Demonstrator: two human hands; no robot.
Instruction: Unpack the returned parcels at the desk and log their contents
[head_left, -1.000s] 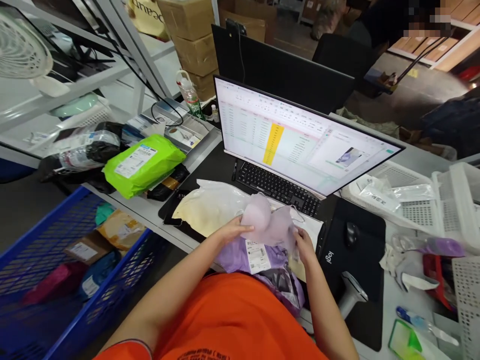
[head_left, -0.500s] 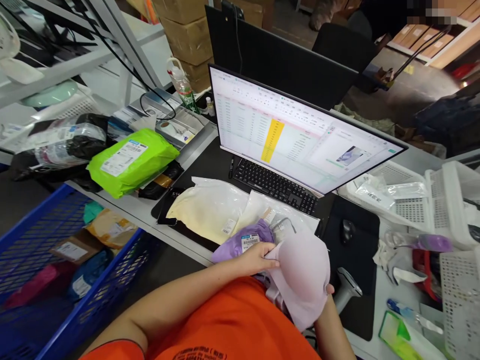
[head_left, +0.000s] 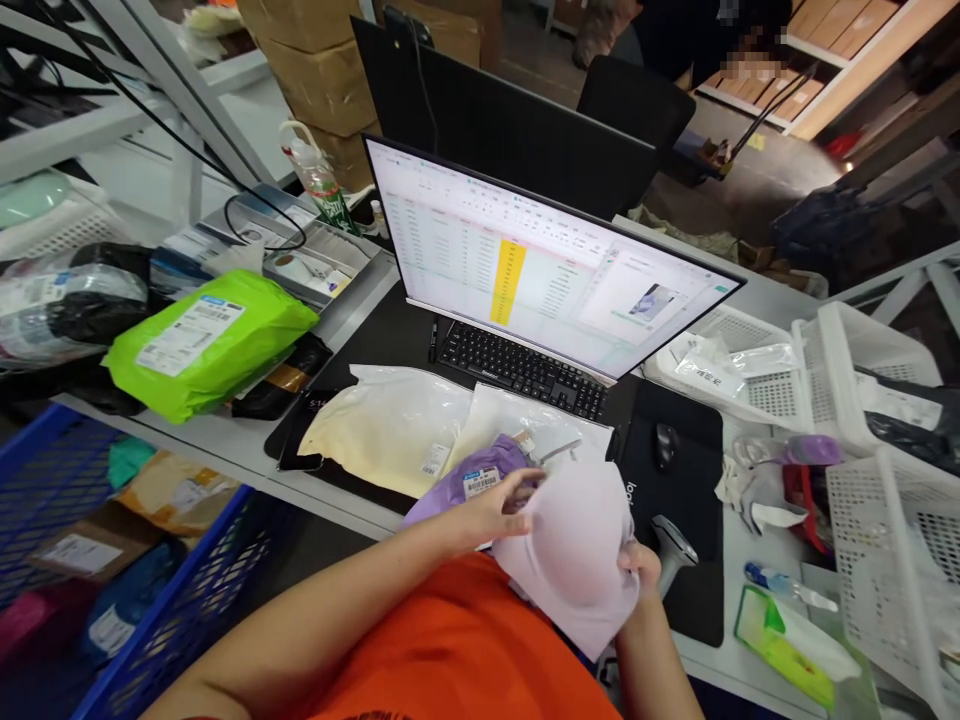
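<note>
A pale lilac moulded-cup bra (head_left: 574,540) hangs above the desk's (head_left: 232,447) front edge, close to the body. The right hand (head_left: 641,568) is closed on its right side, fingers curled over the fabric; the left hand (head_left: 512,508) is half open at the opposite side, thumb and fingers parted, though whether its fingertips press the fabric is hard to tell. With one firm hold, a loosened right grip could drop it off that edge. The purple plastic bag (head_left: 442,500) beneath could be dragged along, or the grey-white handheld scanner (head_left: 677,545) knocked.
</note>
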